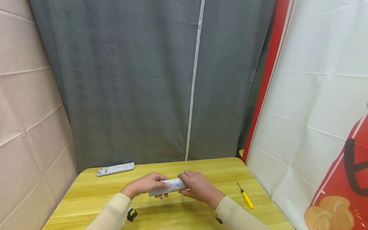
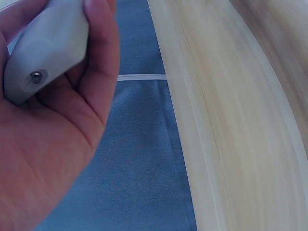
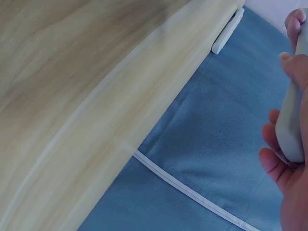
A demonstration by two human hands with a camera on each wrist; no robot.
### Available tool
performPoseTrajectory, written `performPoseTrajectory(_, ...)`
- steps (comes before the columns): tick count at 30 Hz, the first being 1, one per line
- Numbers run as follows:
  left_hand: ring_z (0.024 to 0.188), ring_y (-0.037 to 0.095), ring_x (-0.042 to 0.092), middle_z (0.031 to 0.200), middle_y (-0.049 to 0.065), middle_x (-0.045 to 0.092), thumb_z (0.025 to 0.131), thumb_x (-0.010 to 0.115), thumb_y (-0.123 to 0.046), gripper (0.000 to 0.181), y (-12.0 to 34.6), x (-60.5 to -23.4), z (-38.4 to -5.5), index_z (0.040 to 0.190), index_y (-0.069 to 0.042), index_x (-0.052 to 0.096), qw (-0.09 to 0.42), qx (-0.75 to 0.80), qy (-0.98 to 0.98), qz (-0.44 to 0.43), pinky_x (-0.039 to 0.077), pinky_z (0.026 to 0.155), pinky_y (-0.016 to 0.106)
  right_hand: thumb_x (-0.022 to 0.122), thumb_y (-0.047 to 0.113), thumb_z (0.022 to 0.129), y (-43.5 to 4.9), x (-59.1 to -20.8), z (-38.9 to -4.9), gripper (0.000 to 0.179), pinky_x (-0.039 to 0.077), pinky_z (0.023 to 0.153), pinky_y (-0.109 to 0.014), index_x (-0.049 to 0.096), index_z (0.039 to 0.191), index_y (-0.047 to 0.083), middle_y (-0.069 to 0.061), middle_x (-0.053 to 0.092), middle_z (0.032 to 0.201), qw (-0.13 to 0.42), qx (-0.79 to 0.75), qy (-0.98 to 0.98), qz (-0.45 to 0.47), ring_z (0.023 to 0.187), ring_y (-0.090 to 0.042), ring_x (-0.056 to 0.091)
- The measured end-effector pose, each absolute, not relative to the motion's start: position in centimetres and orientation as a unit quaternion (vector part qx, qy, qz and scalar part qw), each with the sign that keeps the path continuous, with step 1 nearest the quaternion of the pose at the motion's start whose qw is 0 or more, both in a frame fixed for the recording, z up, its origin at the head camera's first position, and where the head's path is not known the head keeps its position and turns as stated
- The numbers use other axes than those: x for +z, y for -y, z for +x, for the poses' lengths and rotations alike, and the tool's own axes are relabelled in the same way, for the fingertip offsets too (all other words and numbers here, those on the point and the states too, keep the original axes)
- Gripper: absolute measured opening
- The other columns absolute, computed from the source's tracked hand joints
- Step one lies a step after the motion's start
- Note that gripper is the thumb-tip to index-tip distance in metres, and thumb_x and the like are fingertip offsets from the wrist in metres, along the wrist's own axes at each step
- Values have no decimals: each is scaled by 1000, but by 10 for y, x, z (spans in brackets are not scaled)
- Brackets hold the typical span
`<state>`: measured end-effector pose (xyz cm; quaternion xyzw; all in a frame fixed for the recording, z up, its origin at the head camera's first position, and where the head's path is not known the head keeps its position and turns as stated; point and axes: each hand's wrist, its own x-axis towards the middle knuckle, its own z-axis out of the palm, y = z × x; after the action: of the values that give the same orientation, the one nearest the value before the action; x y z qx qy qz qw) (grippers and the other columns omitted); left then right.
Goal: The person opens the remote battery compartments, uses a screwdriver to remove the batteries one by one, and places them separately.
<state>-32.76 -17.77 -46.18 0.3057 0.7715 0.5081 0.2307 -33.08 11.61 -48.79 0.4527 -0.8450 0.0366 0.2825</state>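
Both hands hold a light grey remote control (image 1: 172, 185) above the table, its back with a small latch mark turned up in the head view. My left hand (image 1: 148, 185) grips its left end, thumb on top and fingers underneath. At the right end, my right hand (image 1: 199, 187) has its fingers curled over the case. The left wrist view shows the tip of the remote control (image 2: 50, 48), with a small shiny round part set in it. Its keys are hidden. In the right wrist view, fingers wrap the rounded end of the remote control (image 3: 290, 130).
Another white remote control (image 1: 116, 169) lies face up at the table's back left. A screwdriver (image 1: 245, 196) with a yellow handle lies on the right side of the wooden table (image 1: 172, 217). Behind the table hangs a grey curtain (image 1: 138, 80); sheets line both sides.
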Motion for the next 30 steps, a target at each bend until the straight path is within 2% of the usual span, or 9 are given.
performPoseTrajectory(5, 80, 27, 77, 101, 15, 80, 115, 62, -26, 27, 178, -459, -327, 125, -6, 76, 223, 508, -777, 298, 62, 71, 34, 92, 40, 92, -116, -488, -330, 58, 60, 79, -27, 68, 139, 17, 4, 68, 110, 273, 63, 842, 461, 91, -9, 64)
performPoseTrajectory(8, 81, 24, 76, 101, 9, 79, 114, 63, -28, 25, 177, -459, -327, 122, -8, 78, 186, 485, -801, 299, 61, 71, 35, 89, 40, 94, -117, -487, -328, 57, 59, 79, -26, 67, 141, 18, 4, 69, 110, 255, 77, 846, 462, 89, -8, 63)
performPoseTrajectory(13, 89, 13, 71, 102, -6, 77, 112, 66, -34, 22, 173, -462, -329, 116, -18, 80, 105, 417, -847, 313, 58, 79, 32, 86, 40, 95, -117, -485, -326, 55, 59, 80, -27, 68, 141, 16, 4, 71, 112, 216, 105, 858, 454, 91, -7, 65)
performPoseTrajectory(16, 90, 11, 68, 102, -9, 77, 111, 67, -35, 20, 171, -463, -329, 113, -21, 81, 79, 401, -855, 319, 56, 80, 31, 85, 40, 96, -116, -484, -325, 53, 58, 81, -27, 69, 140, 16, 4, 72, 113, 202, 117, 862, 449, 92, -6, 64)
performPoseTrajectory(30, 90, 12, 68, 100, -11, 76, 112, 66, -37, 19, 169, -461, -327, 114, -24, 80, 70, 398, -861, 310, 55, 80, 31, 82, 42, 98, -117, -483, -327, 47, 49, 76, -18, 72, 138, 19, 9, 66, 112, 165, 158, 867, 442, 87, -2, 56)
